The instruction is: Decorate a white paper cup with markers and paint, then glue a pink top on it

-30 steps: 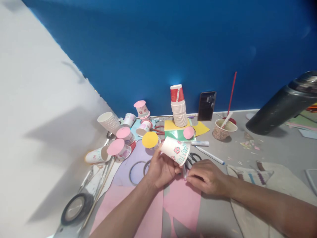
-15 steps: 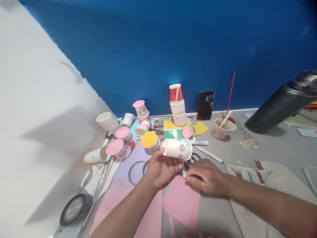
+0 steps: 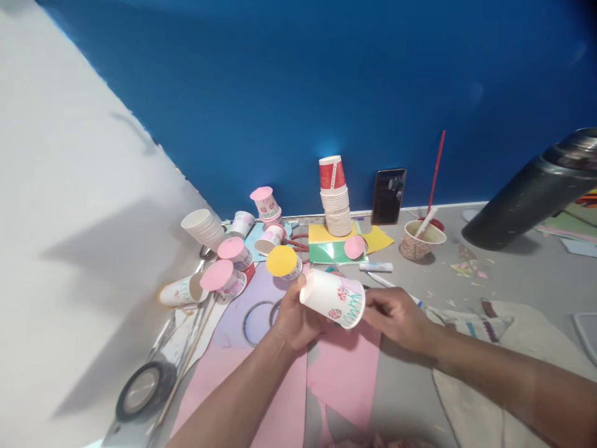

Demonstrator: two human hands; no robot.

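Observation:
A white paper cup [image 3: 332,298] with drawn red flowers and green zigzag grass lies sideways in my left hand [image 3: 296,317]. Its open rim points right and slightly down. The left thumb rests near the cup's base, while the other fingers go out of sight behind it. My right hand [image 3: 396,317] is closed in a pinch beside the rim; its fingertips and whatever they hold are hidden by the cup. Beneath both hands lies pink paper [image 3: 345,379]. Just beyond the cup are a white marker [image 3: 375,267] and a slim blue-tipped pen [image 3: 380,279].
Decorated cups with pink paper discs [image 3: 217,275] and one with a yellow disc [image 3: 281,261] stand at the left. A tall cup stack [image 3: 336,208], a phone [image 3: 388,196], a tub [image 3: 415,247] with sticks and a dark flask [image 3: 522,193] line the back. Tape [image 3: 144,392] lies lower left.
My left hand has tilted the cup, its rim swinging down and toward me. My right hand has moved up to the rim; the small pale stick seen by its fingers is now hidden.

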